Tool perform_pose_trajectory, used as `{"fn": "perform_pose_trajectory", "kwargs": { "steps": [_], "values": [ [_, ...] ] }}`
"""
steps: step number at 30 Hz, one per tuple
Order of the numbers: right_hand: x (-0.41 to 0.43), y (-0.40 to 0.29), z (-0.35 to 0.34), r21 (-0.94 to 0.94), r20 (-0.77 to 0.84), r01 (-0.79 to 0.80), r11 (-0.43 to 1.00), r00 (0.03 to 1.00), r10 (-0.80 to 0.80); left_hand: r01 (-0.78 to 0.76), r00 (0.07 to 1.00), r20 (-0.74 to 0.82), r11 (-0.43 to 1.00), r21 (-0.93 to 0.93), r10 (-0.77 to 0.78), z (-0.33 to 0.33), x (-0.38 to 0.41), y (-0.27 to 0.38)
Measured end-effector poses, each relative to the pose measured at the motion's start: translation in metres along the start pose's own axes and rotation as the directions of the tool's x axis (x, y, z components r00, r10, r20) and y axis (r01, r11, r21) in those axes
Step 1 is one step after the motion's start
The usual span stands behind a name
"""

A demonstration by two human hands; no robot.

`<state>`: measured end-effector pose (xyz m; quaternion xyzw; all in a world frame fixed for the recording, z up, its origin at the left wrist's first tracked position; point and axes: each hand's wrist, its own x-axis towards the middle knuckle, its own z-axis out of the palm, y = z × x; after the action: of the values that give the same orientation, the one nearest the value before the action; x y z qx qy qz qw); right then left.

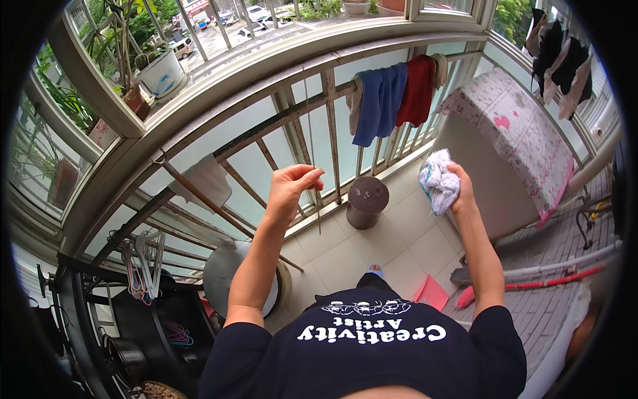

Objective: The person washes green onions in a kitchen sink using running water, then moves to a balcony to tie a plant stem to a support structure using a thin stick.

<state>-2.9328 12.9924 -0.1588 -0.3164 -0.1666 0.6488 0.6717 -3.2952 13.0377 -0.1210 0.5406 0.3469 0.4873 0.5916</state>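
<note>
My left hand (294, 192) is raised in front of the metal railing, its thumb and fingertips pinched on a thin cord (310, 134). The cord runs upward past the rail, and its loose end hangs below the hand. On the right, my right hand (461, 187) grips a crumpled white cloth (439, 183) with some blue-green on it. Between the hands and farther back, a blue towel (381, 102) and a red towel (415, 92) hang over the railing. A pale cloth (202, 183) drapes over the rail at the left.
A dark round stool (368, 199) stands on the tiles by the railing. At right, a floral cloth (516, 124) covers a large pale object. Clothes hangers (144, 264) hang at lower left, near a round table (234, 279). A red dustpan (431, 293) lies near my feet.
</note>
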Motion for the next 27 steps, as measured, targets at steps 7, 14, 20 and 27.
{"fn": "perform_pose_trajectory", "kwargs": {
  "steps": [7,14,20,27],
  "values": [
    [0.185,-0.074,0.155,-0.301,0.436,0.543,0.784,0.809,-0.393,-0.097,0.958,-0.269,0.995,0.032,0.102,-0.009,0.041,0.02],
    [0.388,-0.021,0.245,-0.425,0.905,0.812,-0.4,0.383,-0.186,-0.17,0.909,-0.371,0.982,0.087,0.19,-0.037,0.074,0.051],
    [0.383,0.034,0.31,-0.244,0.921,0.827,-0.506,0.361,0.147,-0.195,0.876,-0.421,0.97,0.142,0.237,-0.082,0.114,0.081],
    [0.39,-0.001,0.293,-0.147,0.921,0.847,-0.511,0.306,0.241,-0.142,0.907,-0.403,0.99,-0.011,0.125,-0.071,0.184,0.093]
  ]
}}
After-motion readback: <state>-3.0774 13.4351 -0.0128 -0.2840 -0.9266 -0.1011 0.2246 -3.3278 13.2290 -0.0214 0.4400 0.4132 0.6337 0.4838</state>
